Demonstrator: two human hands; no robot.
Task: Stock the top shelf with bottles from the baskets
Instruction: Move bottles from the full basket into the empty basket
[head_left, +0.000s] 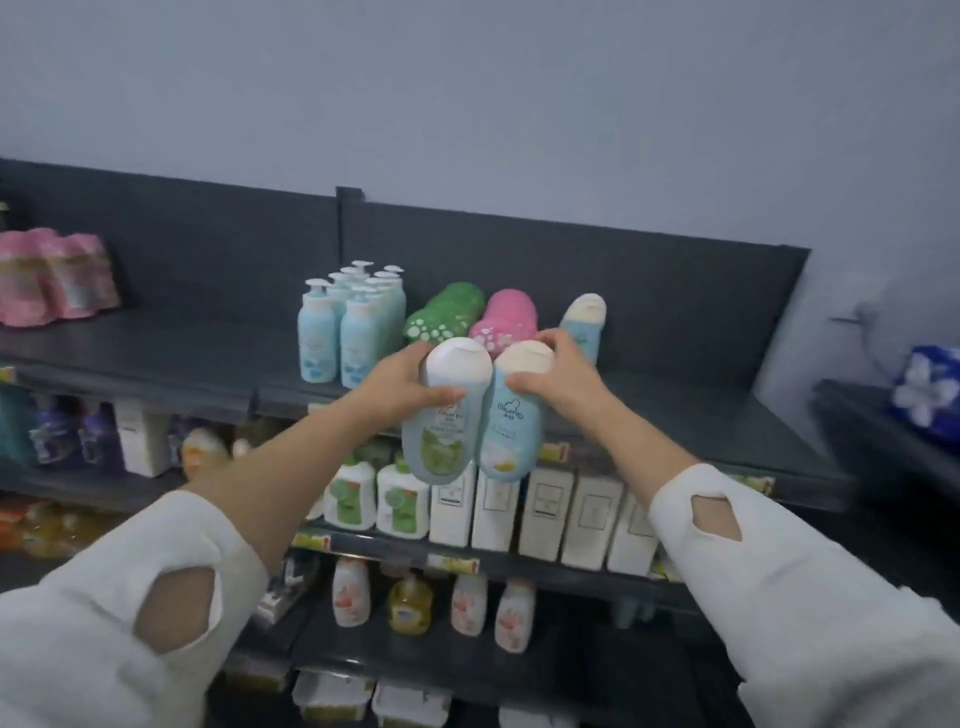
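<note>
Before the part-stocked top shelf (156, 353), the left hand (400, 382) clasps a green-label bottle (441, 441), the right hand (558, 379) a yellow-label bottle (511, 434); both await placing.

Pump bottles (349, 325) left — caps-down bottle (586, 325) right.

A row of white boxes (545, 512) stands upright. Just left of the boxes, green-labelled pump bottles (349, 493); below them, a yellow bottle (410, 605) among pink-labelled bottles (351, 592); far above-left, pink packs (57, 278); above-right, a blue floral pack (927, 387)
</note>
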